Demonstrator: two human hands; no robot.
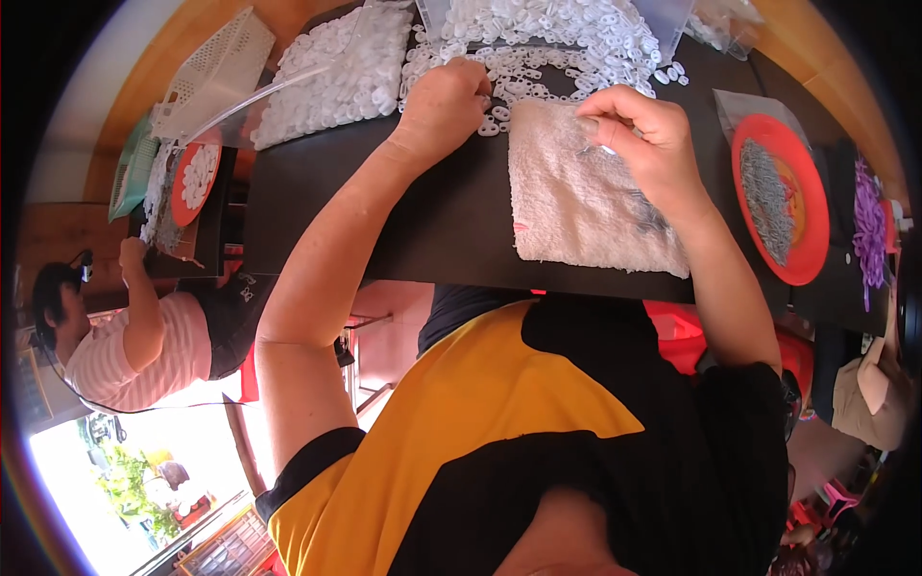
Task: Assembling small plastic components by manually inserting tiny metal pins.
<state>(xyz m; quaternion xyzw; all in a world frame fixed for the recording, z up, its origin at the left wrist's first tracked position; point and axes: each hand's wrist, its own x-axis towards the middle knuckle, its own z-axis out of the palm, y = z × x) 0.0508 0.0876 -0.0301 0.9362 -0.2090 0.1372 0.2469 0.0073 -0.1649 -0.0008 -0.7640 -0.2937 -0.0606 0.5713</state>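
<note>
My left hand (444, 113) is at the near edge of a spread of small white plastic pieces (538, 72), each with two holes. Its fingers are closed and turned away, so what they pinch is hidden. Just beside its fingertips lie a few loose white pieces (495, 121). Over the upper right part of a beige towel (576, 202) my right hand (653, 139) is closed in a pinch of thumb and forefinger. Something small and pale shows under that thumb, too small to name. Dark grey smudges mark the towel near the right wrist.
A clear bag of white pieces (331, 72) lies to the left on the dark table (432, 226). At the right stands a red plate (816, 192) of small grey metal parts. Another person (144, 326) works at the far left beside a red plate (198, 173) and a white basket (216, 77).
</note>
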